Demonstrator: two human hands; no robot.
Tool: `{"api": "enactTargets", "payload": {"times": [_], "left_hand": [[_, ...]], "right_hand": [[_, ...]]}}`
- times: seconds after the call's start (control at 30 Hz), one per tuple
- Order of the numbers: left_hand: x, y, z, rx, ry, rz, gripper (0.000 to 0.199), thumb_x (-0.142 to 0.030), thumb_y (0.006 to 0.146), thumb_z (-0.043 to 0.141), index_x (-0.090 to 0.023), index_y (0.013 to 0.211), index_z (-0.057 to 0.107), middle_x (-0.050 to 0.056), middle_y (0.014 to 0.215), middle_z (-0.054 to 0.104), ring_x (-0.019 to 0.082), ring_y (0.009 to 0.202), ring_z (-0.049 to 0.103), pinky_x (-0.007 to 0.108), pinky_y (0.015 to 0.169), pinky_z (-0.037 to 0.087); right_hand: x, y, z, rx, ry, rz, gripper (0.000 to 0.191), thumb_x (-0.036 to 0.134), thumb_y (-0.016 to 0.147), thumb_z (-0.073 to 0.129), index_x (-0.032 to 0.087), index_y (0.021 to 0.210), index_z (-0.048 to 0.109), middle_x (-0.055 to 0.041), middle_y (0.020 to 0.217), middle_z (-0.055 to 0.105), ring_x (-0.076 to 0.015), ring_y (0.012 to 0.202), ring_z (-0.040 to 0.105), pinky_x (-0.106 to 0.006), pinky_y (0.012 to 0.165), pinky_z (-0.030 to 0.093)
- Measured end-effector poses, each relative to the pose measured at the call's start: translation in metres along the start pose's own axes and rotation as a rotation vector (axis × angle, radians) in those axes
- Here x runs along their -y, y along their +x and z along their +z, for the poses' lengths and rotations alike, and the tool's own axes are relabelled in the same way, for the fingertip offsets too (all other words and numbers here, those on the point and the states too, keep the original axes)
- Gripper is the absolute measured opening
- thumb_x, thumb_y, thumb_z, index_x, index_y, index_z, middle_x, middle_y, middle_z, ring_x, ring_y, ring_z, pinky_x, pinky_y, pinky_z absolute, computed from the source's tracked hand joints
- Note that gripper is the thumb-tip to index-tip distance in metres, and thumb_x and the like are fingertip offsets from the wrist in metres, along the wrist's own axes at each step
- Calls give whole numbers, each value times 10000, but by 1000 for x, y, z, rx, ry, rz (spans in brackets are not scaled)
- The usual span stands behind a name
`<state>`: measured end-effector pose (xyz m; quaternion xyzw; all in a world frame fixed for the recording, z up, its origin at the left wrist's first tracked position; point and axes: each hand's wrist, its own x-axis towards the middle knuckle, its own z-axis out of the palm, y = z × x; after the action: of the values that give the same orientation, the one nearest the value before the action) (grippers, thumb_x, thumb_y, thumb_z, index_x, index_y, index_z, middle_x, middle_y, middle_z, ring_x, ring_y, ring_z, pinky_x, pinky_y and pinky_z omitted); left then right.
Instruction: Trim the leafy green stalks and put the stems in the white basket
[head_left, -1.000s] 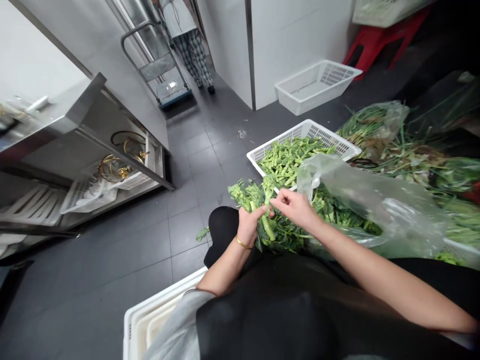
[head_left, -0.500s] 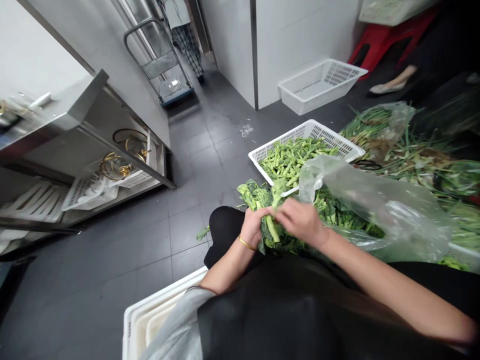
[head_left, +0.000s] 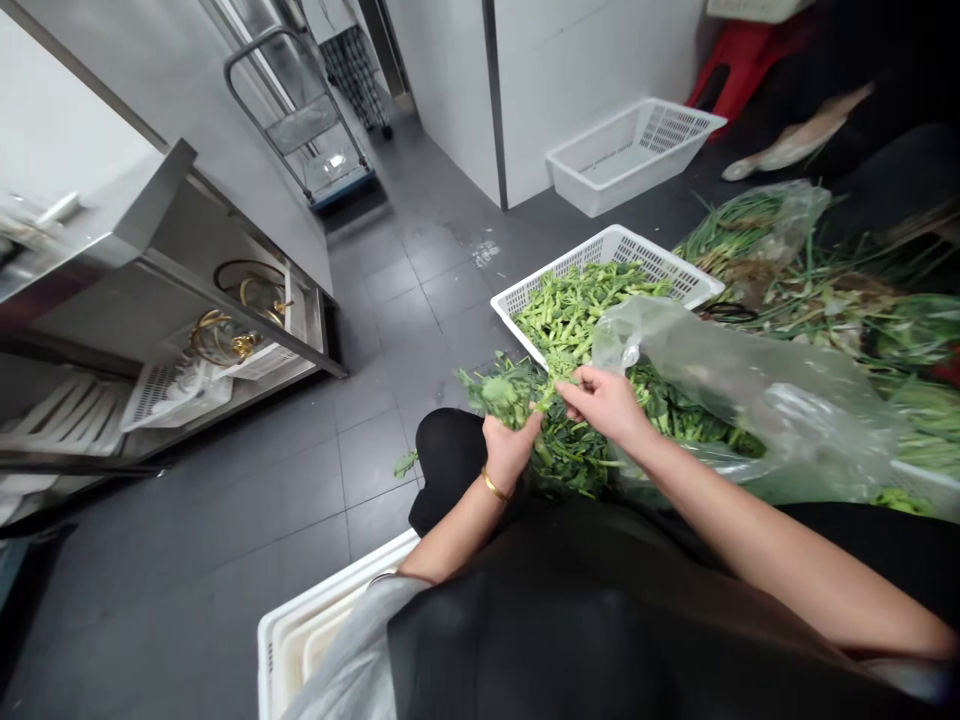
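My left hand (head_left: 510, 445), with a gold bracelet at the wrist, is closed around a bunch of leafy green stalks (head_left: 504, 392) above my lap. At its right, my right hand (head_left: 609, 402) pinches a light green stalk (head_left: 549, 388) between thumb and fingers. Just beyond the hands stands a white perforated basket (head_left: 686, 292) with many cut green stems (head_left: 562, 318) in it. More leafy greens (head_left: 574, 460) lie below the hands, and others show in a clear plastic bag (head_left: 720, 365) to the right.
Spring onions (head_left: 739, 225) and loose greens are heaped at the right, near another person's foot (head_left: 802, 135). A white basket (head_left: 600, 170) stands by the wall. At left are a steel table (head_left: 150, 200) and a trolley (head_left: 330, 170). A stray leaf (head_left: 405, 463) lies on the floor.
My right hand was blurred against the left hand and now sits slightly higher, pinching a stalk. The thick stalk that pointed down by my left hand no longer shows. The other person's foot has shifted.
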<state>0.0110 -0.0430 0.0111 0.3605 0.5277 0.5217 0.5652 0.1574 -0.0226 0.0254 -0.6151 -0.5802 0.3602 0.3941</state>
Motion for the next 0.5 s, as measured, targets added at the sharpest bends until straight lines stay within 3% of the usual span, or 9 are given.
{"api": "enactTargets", "payload": {"times": [0.07, 0.13, 0.2, 0.3, 0.37, 0.5], "left_hand": [[-2, 4, 3, 84, -107, -117, 280, -260, 573, 783, -135, 785, 650, 38, 743, 671, 167, 653, 623, 311, 717, 503], [-4, 8, 3, 118, -152, -129, 284, -254, 579, 777, -135, 795, 635, 25, 733, 662, 144, 628, 607, 287, 686, 496], [-6, 10, 1, 56, -86, -44, 258, -234, 580, 777, -147, 779, 637, 23, 747, 666, 140, 664, 610, 272, 704, 489], [-4, 9, -4, -70, 85, 93, 223, -210, 577, 782, -176, 757, 654, 34, 777, 681, 166, 757, 627, 285, 780, 481], [-1, 6, -6, -82, 151, 162, 235, -187, 563, 789, -193, 767, 671, 44, 820, 692, 194, 847, 632, 299, 851, 465], [3, 3, -4, -63, 171, 170, 211, -180, 557, 787, -190, 736, 676, 46, 791, 688, 206, 840, 634, 305, 866, 459]], "right_hand": [[-2, -11, 6, -68, -170, -262, 220, 344, 829, 521, 200, 666, 549, -19, 600, 590, -139, 560, 546, -251, 557, 430], [-3, -21, 7, -27, -285, -489, 198, 290, 855, 494, 195, 716, 599, -48, 707, 613, -147, 647, 567, -254, 618, 441], [-4, -26, 2, 70, -302, -524, 204, 324, 874, 501, 201, 782, 636, -46, 730, 628, -147, 650, 572, -256, 623, 440], [-5, -19, -11, 177, -238, -234, 341, 493, 847, 534, 204, 694, 628, 1, 566, 598, -131, 525, 536, -250, 538, 409], [-5, -8, -14, 206, -143, 8, 471, 587, 817, 521, 193, 566, 577, 18, 431, 523, -122, 436, 495, -250, 492, 383], [-7, 3, 8, 142, 234, 260, 501, 655, 704, 591, 186, 537, 537, 29, 388, 469, -108, 358, 427, -247, 409, 336]]}}
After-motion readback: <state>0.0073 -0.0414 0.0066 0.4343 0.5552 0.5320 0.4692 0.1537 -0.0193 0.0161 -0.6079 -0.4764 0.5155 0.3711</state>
